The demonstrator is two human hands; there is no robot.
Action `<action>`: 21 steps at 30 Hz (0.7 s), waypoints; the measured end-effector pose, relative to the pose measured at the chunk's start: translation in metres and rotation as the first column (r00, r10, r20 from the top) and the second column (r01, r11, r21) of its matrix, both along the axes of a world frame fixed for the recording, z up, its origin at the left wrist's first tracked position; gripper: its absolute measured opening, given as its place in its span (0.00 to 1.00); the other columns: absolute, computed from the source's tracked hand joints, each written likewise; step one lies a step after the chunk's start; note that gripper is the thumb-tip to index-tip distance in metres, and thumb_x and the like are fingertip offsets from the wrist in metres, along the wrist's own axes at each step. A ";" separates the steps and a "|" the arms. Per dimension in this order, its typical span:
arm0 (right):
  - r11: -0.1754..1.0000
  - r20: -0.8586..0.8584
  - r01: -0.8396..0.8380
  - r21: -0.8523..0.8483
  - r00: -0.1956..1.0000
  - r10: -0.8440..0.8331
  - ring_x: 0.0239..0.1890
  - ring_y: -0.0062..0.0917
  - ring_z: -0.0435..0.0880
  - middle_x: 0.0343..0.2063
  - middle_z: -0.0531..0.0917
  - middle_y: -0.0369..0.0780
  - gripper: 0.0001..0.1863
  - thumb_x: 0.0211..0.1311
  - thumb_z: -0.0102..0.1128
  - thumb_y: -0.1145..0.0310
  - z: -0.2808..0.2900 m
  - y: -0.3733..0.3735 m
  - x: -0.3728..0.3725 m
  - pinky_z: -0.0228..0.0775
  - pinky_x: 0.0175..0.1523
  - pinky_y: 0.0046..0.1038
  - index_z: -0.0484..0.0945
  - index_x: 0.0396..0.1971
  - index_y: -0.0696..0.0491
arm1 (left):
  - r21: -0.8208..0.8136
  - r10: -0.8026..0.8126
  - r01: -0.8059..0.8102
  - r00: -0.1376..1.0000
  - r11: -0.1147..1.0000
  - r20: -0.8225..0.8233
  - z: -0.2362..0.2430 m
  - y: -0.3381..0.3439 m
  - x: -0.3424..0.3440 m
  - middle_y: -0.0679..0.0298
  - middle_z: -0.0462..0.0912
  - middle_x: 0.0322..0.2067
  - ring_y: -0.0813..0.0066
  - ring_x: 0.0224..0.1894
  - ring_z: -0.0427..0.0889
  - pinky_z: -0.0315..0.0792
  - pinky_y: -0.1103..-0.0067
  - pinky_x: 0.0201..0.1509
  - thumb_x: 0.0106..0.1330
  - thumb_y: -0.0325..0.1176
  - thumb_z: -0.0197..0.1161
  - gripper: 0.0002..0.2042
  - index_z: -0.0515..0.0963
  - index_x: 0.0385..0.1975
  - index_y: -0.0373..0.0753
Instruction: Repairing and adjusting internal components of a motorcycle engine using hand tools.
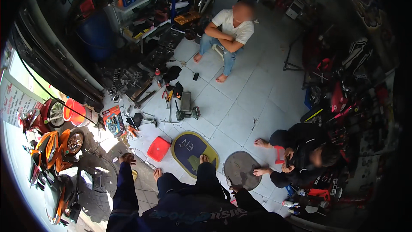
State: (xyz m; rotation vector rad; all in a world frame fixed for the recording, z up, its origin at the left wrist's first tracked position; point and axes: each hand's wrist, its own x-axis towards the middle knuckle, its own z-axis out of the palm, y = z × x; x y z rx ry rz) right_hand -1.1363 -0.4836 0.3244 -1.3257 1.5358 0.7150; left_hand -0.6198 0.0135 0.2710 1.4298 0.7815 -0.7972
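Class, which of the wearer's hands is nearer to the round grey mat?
Right. In the picture, the right hand is by the lower-left edge of the round grey mat; the left hand is far to its left, beyond the red stool.

Head-worn fisheye view, steeply downward over tiled floor (266,99)

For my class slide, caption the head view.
Seen from above: left hand, red stool to its right, power drill beyond an oval mat.

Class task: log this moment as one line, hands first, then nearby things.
left hand: held out, appears empty | right hand: partly hidden | nearby: red stool, oval mat
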 end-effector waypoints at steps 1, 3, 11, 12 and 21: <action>0.999 0.006 0.010 0.033 1.000 -0.010 0.26 0.34 0.84 0.30 0.82 0.44 0.21 0.50 0.69 0.65 -0.004 -0.030 -0.001 0.76 0.25 0.38 0.80 0.44 0.58 | 0.187 -0.150 0.164 0.985 0.969 -0.086 -0.016 -0.018 -0.040 0.45 0.80 0.36 0.40 0.30 0.82 0.77 0.49 0.28 0.66 0.39 0.56 0.15 0.74 0.48 0.39; 0.987 -0.093 0.137 0.088 0.987 -0.129 0.33 0.35 0.85 0.39 0.82 0.42 0.20 0.56 0.64 0.62 -0.003 -0.065 -0.024 0.76 0.27 0.40 0.80 0.49 0.49 | 0.190 -0.176 0.290 0.870 0.938 -0.460 -0.030 -0.039 -0.135 0.48 0.81 0.38 0.43 0.30 0.82 0.79 0.49 0.31 0.66 0.37 0.57 0.15 0.74 0.49 0.38; 0.931 -0.046 0.319 0.177 0.948 -0.316 0.18 0.31 0.77 0.18 0.76 0.38 0.09 0.59 0.58 0.63 0.015 -0.223 0.026 0.71 0.22 0.39 0.78 0.27 0.53 | 0.218 -0.060 0.256 0.766 0.942 -0.640 0.028 -0.083 -0.360 0.52 0.82 0.32 0.51 0.27 0.83 0.80 0.59 0.29 0.66 0.35 0.58 0.11 0.78 0.43 0.37; 0.914 -0.077 0.297 0.276 0.955 -0.287 0.18 0.31 0.77 0.18 0.76 0.38 0.09 0.59 0.58 0.63 0.020 -0.221 0.037 0.71 0.22 0.39 0.78 0.27 0.53 | 0.226 -0.041 0.234 0.776 0.946 -0.630 0.031 -0.084 -0.357 0.53 0.83 0.32 0.51 0.27 0.84 0.80 0.60 0.28 0.66 0.34 0.58 0.11 0.78 0.43 0.37; 0.933 0.051 -0.349 0.085 0.937 0.346 0.17 0.23 0.79 0.18 0.77 0.33 0.12 0.54 0.61 0.59 0.059 -0.192 0.218 0.62 0.15 0.29 0.75 0.25 0.52 | 0.062 0.354 -0.354 0.935 0.933 0.016 0.067 -0.107 -0.213 0.52 0.83 0.32 0.57 0.27 0.85 0.81 0.66 0.25 0.66 0.31 0.60 0.13 0.75 0.48 0.34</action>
